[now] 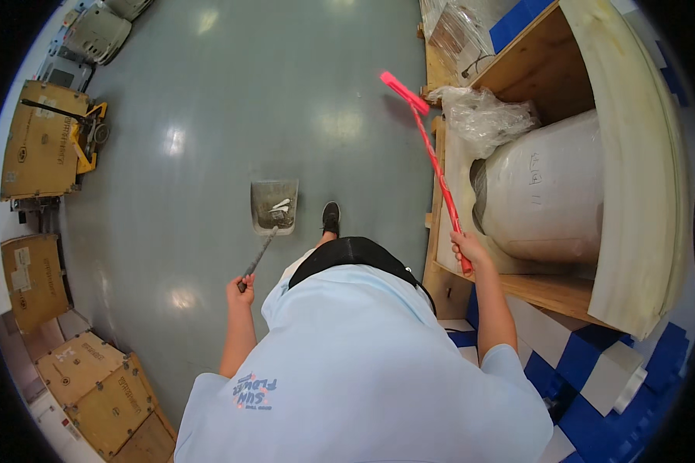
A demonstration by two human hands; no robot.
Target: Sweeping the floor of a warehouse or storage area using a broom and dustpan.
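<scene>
Left hand (240, 291) and right hand (469, 248) both curl closed

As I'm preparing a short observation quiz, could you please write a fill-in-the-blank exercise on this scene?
1. The left hand grips the slim dark ____ of the grey, square-cornered dustpan.
2. The right hand holds a long, pink-headed tool whose shaft is coloured ____.
3. The small, bright scraps inside the dustpan are coloured ____.
4. Seen by the wearer, the black shoe is on the dustpan's ____ side.

Missing words: handle; red; white; right.
</scene>
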